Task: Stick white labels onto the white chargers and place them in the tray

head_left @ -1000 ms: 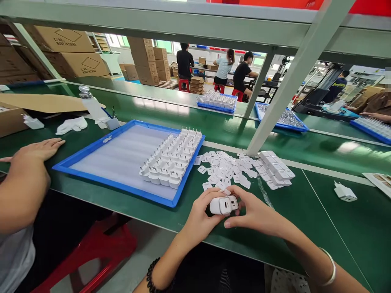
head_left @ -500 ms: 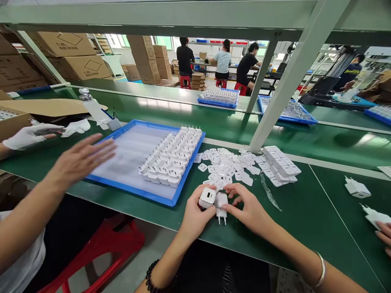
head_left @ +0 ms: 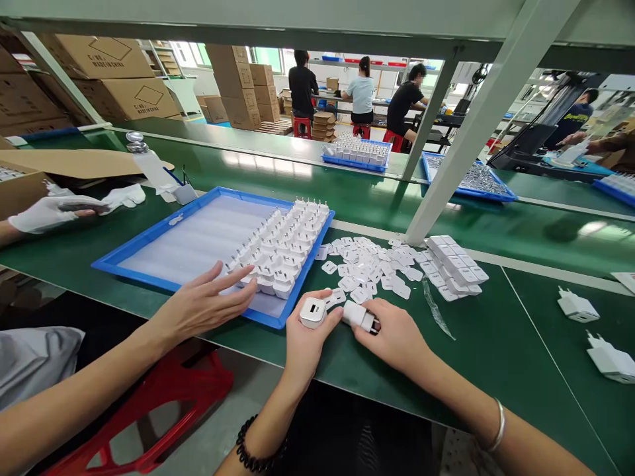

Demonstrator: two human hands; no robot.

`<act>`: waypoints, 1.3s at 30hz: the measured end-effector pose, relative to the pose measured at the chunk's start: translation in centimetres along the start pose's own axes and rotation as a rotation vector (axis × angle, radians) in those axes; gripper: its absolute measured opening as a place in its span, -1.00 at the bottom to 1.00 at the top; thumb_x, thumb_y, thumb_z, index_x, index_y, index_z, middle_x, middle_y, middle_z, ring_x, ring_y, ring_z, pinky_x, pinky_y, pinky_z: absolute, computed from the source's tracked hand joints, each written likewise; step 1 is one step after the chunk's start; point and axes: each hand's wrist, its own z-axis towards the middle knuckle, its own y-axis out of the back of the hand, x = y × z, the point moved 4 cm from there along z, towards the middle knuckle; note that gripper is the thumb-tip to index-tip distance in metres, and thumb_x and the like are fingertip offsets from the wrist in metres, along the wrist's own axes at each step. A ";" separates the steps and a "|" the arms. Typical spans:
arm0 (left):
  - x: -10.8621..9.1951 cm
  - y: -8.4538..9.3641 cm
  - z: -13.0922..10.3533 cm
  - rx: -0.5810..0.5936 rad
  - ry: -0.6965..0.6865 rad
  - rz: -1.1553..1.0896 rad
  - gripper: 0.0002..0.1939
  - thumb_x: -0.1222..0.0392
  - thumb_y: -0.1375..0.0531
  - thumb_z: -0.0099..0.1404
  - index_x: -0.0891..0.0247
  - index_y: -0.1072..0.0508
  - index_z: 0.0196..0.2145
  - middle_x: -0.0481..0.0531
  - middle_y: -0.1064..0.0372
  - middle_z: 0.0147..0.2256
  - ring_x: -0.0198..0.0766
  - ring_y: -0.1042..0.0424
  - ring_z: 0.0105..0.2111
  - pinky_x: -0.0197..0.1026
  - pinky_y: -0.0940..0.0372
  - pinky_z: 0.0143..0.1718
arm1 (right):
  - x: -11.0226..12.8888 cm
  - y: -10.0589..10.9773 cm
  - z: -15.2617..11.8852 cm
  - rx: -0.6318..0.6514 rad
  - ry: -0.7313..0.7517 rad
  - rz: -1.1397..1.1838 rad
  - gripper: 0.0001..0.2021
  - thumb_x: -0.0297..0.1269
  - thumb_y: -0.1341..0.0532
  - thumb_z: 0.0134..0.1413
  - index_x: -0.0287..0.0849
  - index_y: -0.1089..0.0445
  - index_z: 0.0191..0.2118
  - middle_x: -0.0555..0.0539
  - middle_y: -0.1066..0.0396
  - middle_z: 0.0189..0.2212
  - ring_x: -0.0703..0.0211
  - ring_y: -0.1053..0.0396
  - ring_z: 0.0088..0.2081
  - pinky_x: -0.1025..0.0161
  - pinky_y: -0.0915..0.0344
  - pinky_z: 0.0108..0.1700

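Head view: what is the left grip (head_left: 305,334) doing?

It is wrapping its fingers around a white charger (head_left: 312,313), whose port end is facing the camera.

And the right grip (head_left: 394,334)?

That one is clamping a second charger (head_left: 356,315), which is lying sideways between the two grips with its prong end pointing toward the right palm. Whether the left thumb is touching it, I cannot tell.

What is lying beyond the grips?

Loose flat white pieces (head_left: 364,268) are spreading over the green table (head_left: 489,337) just past both. A stack of white pieces (head_left: 454,264) is resting beyond the right grip, a clear plastic strip (head_left: 436,307) lying nearer to it.

And on either side?

Left of the left grip, a blue-rimmed tray (head_left: 112,266) is holding rows of chargers (head_left: 280,251), prongs pointing up, and a co-worker's bare hand (head_left: 211,297) is hovering at its near edge, fingers spreading. Well right of the right grip, two more chargers (head_left: 578,305) are lying on the table.
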 end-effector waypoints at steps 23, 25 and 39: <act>1.9 -20.3 -4.4 -0.118 -0.102 -0.168 -0.40 0.26 -0.40 0.02 0.23 -0.44 0.06 0.18 -0.26 0.16 0.06 -0.23 0.20 0.02 -0.15 0.24 | 0.4 -1.5 -1.8 0.069 0.070 0.903 -0.77 -0.12 -0.27 0.18 -0.09 -0.22 -0.31 0.03 -0.37 -0.36 0.19 -0.38 -0.30 0.25 -0.35 -0.22; 1.6 -20.2 -4.4 -0.132 -0.115 -0.093 -0.47 0.28 -0.38 0.03 0.24 -0.47 0.01 0.18 -0.28 0.12 0.05 -0.25 0.19 0.04 -0.16 0.23 | 0.3 -1.4 -1.8 0.068 0.101 0.867 -0.81 -0.16 -0.25 0.20 -0.08 -0.23 -0.29 0.02 -0.37 -0.34 0.19 -0.39 -0.28 0.23 -0.36 -0.18; -1.0 -18.6 -4.6 0.248 -0.636 0.193 -0.50 0.42 -0.29 0.14 0.16 -0.47 0.04 0.18 -0.49 0.01 -0.05 -0.45 0.05 -0.01 -0.35 0.10 | -0.1 1.5 -0.9 0.108 0.105 0.923 -0.81 -0.17 -0.19 0.24 -0.04 -0.45 -0.09 -0.08 -0.46 -0.12 0.10 -0.41 -0.17 0.21 -0.37 -0.22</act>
